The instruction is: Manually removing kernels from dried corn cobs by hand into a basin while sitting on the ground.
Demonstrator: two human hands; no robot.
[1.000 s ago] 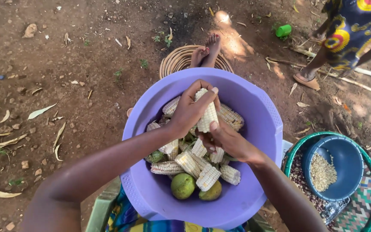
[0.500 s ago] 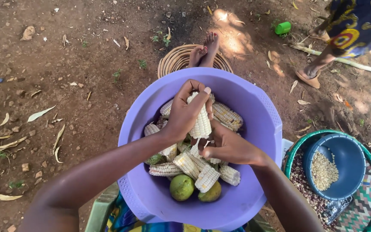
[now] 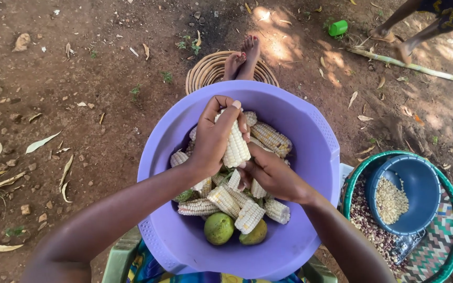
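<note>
From the head view, looking down into a wide round purple plastic basin [image 3: 321, 131] held close over the lap, above bare brown dirt ground [image 3: 79, 105] strewn with dry leaves. At the basin's middle, left hand [image 3: 213, 139] wrapped around a pale white maize cob [image 3: 235, 144], fingers closed snugly over its far end, cob held upright above the heap. Just near and right of it, right hand [image 3: 268, 175] with fingers bent, tips pressed against the cob's near end; impossible to tell whether clasping it or only pushing at the kernels. Below both, a pile of cut white cob pieces [image 3: 226, 202] and two round green fruits [image 3: 219, 228] at the near side. To the right, a green-rimmed woven basket [image 3: 449, 262] carrying a deep blue bowl [image 3: 420, 183] with loose pale kernels [image 3: 390, 199]. Beyond the basin, own bare feet [image 3: 242, 57] on a coiled straw mat [image 3: 205, 73]. Likely in hand: rubbing kernels off the held cob. Called for now: a steady left grip and firm thumb pressure along the rows, over the basin.
</note>
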